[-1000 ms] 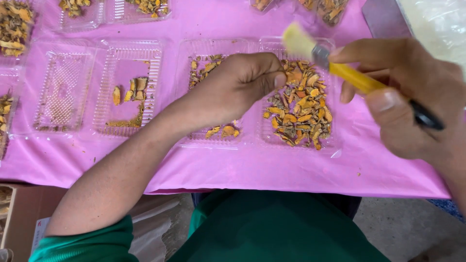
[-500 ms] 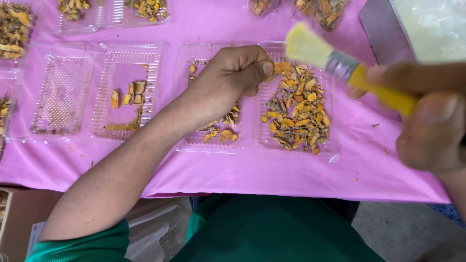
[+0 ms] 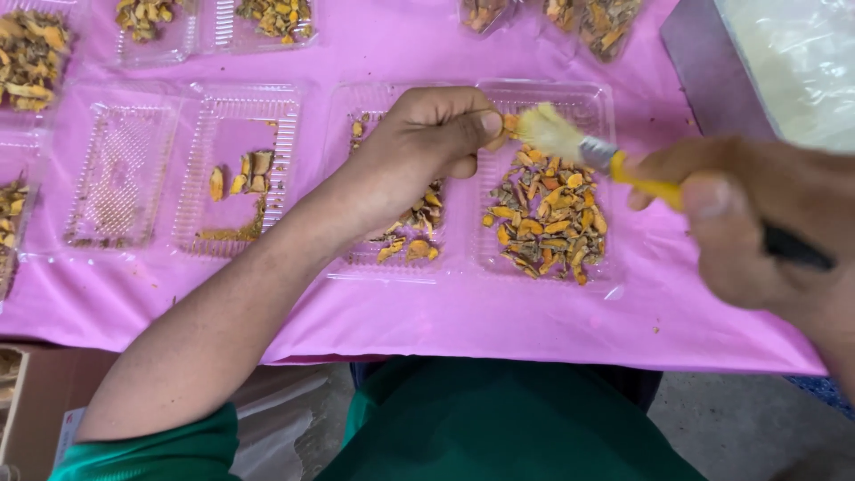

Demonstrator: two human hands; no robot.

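My left hand pinches a small orange dried root piece between thumb and forefinger, above the clear tray that is heaped with orange-brown dried root pieces. My right hand grips a yellow-handled brush. Its pale bristles touch the held piece. Under my left hand lies the other half of this tray, with a few pieces in it.
A pink cloth covers the table. To the left lies an open clear tray holding a few pieces. More trays of dried pieces line the far edge. A grey slab sits at the upper right.
The brush has swung down and left from above the tray until its bristles meet the piece in my left hand. My left hand has stayed almost still.
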